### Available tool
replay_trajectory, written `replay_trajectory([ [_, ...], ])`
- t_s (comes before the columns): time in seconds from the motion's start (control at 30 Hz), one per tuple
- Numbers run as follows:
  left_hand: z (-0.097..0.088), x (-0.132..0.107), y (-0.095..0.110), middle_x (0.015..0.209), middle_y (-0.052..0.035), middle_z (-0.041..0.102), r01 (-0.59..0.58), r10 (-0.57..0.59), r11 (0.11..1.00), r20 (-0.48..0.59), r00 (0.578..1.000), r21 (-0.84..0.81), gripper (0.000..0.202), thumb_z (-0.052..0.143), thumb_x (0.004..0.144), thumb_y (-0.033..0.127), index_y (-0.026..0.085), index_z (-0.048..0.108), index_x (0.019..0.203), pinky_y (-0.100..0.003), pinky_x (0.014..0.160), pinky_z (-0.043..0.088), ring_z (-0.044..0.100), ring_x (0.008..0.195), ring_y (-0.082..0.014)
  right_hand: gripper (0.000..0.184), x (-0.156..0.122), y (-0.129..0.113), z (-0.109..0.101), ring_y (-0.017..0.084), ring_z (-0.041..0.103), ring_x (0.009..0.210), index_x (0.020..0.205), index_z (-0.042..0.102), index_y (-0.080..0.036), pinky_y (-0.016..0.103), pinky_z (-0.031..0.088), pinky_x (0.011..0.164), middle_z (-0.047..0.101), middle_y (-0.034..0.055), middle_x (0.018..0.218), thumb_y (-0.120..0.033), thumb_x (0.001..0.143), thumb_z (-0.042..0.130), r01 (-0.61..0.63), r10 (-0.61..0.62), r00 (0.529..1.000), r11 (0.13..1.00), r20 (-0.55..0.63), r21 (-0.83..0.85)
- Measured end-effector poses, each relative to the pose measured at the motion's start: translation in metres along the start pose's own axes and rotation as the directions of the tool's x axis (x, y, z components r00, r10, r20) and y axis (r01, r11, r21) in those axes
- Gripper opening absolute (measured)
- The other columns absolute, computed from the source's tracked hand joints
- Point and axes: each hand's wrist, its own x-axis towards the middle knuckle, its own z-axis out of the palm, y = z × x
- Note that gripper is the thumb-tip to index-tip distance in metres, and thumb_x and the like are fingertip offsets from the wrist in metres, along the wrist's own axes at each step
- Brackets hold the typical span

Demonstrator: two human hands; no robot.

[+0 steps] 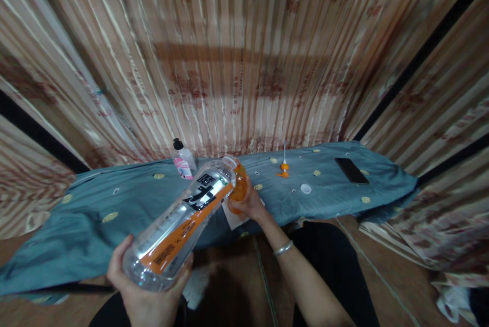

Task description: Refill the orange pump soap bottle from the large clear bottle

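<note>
My left hand (151, 294) grips the base of a large clear plastic bottle (183, 215) with an orange and silver label. The bottle is tilted, its neck up and to the right. Its mouth meets the top of an orange bottle (238, 189), which my right hand (250, 202) is wrapped around. Whether liquid passes between them I cannot tell. Under the orange bottle lies a white sheet (235, 219), partly hidden. An orange pump head (284, 168) with a clear tube lies to the right, and near it a round white cap (305, 188).
A clear pump bottle (184, 160) with a pink label and black top stands at the back left. A black phone (352, 170) lies on the right of the teal patterned cloth (133, 194). Striped curtains (237, 62) hang behind, with dark frame bars (416, 57) beside them.
</note>
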Motion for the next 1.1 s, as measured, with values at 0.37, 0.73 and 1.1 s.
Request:
replay_trajectory([
  [0.37, 0.007, 0.000, 0.024, 0.125, -0.0075, 0.058, 0.047, -0.050, 0.998, -0.061, 0.997, -0.053, 0.111, 0.102, 0.044, 0.045, 0.023, 0.050, 0.139, -0.040, 0.082, 0.056, 0.062, 0.101, -0.0243, 0.092, 0.001, -0.001, 0.000, 0.037, 0.079, 0.124, 0.155, 0.050, -0.022, 0.061, 0.062, 0.115, 0.079, 0.0149, 0.137, -0.027, 0.068, 0.083, 0.007, -0.008, 1.000, 0.999, 0.018, 0.048],
  [0.73, 0.007, -0.002, 0.024, 0.128, -0.0065, 0.058, 0.036, -0.041, 0.997, -0.074, 0.996, -0.068, 0.108, 0.101, 0.045, 0.046, 0.025, 0.051, 0.138, -0.040, 0.086, 0.056, 0.062, 0.104, -0.0236, 0.086, 0.001, 0.000, 0.000, 0.035, 0.081, 0.119, 0.149, 0.053, -0.026, 0.058, 0.064, 0.112, 0.082, 0.0108, 0.131, -0.028, 0.068, 0.083, 0.004, -0.005, 1.000, 0.998, 0.010, 0.057],
  [1.1, 0.008, -0.002, 0.028, 0.130, -0.0071, 0.057, 0.066, -0.070, 0.995, -0.063, 0.996, -0.076, 0.112, 0.103, 0.045, 0.050, 0.025, 0.050, 0.140, -0.051, 0.107, 0.053, 0.062, 0.106, -0.0261, 0.090, 0.000, -0.005, -0.001, 0.037, 0.080, 0.122, 0.153, 0.053, -0.023, 0.062, 0.061, 0.115, 0.081, 0.0138, 0.134, -0.027, 0.068, 0.083, -0.008, 0.007, 1.000, 0.999, 0.018, 0.034],
])
